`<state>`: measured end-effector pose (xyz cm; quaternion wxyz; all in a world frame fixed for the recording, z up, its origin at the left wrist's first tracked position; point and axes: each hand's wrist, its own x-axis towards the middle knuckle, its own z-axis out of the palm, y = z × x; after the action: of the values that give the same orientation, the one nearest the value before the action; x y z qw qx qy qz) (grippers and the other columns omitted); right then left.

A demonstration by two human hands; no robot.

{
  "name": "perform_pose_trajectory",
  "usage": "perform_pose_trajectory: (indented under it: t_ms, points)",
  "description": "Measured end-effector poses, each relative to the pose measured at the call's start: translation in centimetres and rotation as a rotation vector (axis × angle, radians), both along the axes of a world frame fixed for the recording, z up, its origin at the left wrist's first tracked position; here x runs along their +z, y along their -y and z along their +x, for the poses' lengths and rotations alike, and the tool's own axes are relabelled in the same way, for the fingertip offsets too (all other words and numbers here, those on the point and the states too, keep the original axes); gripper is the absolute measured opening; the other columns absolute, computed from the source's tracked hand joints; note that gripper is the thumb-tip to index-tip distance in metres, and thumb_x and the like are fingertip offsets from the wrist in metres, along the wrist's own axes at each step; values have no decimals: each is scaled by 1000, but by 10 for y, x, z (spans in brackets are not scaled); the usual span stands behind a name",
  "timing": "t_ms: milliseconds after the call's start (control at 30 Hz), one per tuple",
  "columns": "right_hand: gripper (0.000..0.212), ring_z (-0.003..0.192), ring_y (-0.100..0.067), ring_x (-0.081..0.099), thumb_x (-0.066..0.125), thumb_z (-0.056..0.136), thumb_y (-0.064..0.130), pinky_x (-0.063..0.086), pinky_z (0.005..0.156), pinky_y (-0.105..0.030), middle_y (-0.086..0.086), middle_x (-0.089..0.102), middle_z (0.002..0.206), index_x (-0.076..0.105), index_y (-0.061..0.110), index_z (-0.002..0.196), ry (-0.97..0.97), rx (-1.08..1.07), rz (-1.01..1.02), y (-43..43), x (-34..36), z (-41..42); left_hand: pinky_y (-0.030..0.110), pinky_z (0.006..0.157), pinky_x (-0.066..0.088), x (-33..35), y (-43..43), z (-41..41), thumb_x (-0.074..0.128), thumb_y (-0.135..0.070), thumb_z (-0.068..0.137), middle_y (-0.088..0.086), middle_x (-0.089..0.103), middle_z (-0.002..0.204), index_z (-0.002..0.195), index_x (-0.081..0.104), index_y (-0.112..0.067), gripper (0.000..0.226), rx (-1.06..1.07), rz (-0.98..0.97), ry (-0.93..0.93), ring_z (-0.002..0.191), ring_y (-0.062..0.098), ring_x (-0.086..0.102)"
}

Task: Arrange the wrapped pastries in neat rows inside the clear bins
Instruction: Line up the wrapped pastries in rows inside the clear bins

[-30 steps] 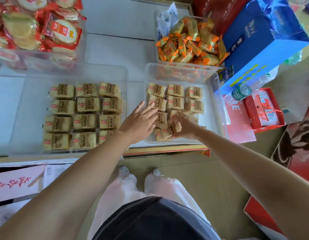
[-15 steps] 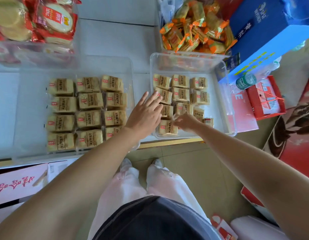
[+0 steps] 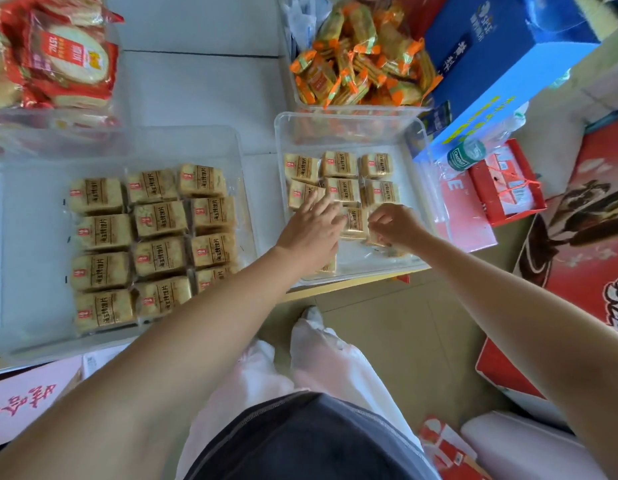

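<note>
Left bin (image 3: 33, 237) holds twelve pastries (image 3: 158, 256). In the right bin (image 3: 349, 133) my left hand (image 3: 312, 230) lies spread; my right hand (image 3: 394, 225) pinches a pastry (image 3: 376, 240).

Four clear bins (image 3: 349, 119) are sitting on the table (image 3: 196, 84), and twelve wrapped pastries (image 3: 158, 220) are lying in the lower-left bin (image 3: 182, 140) in four rows of three. In the bin right of centre six are showing whole, while at least three more are peeking out around two hands, the left hand (image 3: 311, 233) and the right hand (image 3: 394, 225).
</note>
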<state>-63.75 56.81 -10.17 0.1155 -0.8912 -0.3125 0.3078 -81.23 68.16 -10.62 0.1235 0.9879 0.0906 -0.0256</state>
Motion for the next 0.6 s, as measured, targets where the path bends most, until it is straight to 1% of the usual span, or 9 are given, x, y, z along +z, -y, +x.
perform_pose_trajectory:
  t_ms: [67,100,133,233,300,367,433,533,600]
  points:
    - [19,83,-22,65,63,82,11,54,76,-34,2,65,83,58,28,75,46,-29,-13,12,1,15,47,120,-2,-6,7,16,35,-25,101,13,14,161,151,27,-10,52,-37,-11,-120,149,31,3]
    - [16,85,-22,64,65,81,14,52,76,-33,2,64,87,58,28,78,83,-17,-66,18,3,19,46,120,-4,-10,9,23,33,-26,102,12,6,162,153,20,-11,55,-57,-9,-182,149,31,-3]
    - [12,88,-22,62,67,80,17,50,76,-32,-1,63,95,60,24,87,121,9,-126,23,2,22,47,121,-7,-15,11,31,31,-26,103,11,-2,163,155,12,-12,57,-80,-4,-234,149,30,-8]
    - [39,104,-29,56,64,83,17,42,81,-30,-12,54,118,56,14,121,267,117,-266,30,-8,29,50,119,-8,-30,12,51,28,-27,104,7,-17,161,155,-2,-16,60,-160,3,-338,146,28,-20]
    - [42,112,-31,50,58,87,17,40,87,-33,-15,53,123,51,10,128,346,208,-338,28,-13,31,52,119,-9,-39,11,60,27,-32,104,6,-21,159,154,-7,-18,62,-196,30,-396,146,27,-22]
    - [36,110,-32,50,55,88,14,44,90,-37,-17,57,117,52,5,123,350,239,-401,26,-18,35,54,118,-10,-47,8,65,26,-36,104,5,-24,158,153,-12,-21,64,-208,50,-451,146,26,-22]
    - [27,103,-31,55,58,84,9,48,87,-38,-15,62,109,61,4,111,333,235,-423,24,-19,40,55,117,-12,-53,5,68,26,-37,104,3,-27,157,152,-15,-23,65,-217,57,-474,146,25,-22]
    - [21,89,-27,61,74,74,16,51,76,-34,-9,66,95,70,9,94,274,205,-391,16,-11,45,56,115,-15,-55,0,69,26,-38,104,2,-27,157,153,-14,-26,65,-236,34,-481,146,23,-21]
    - [21,79,-21,60,80,68,23,46,64,-28,-3,63,83,71,12,84,232,144,-314,11,-3,49,56,115,-14,-53,-4,71,26,-39,104,1,-24,158,154,-11,-27,63,-248,17,-481,147,23,-18]
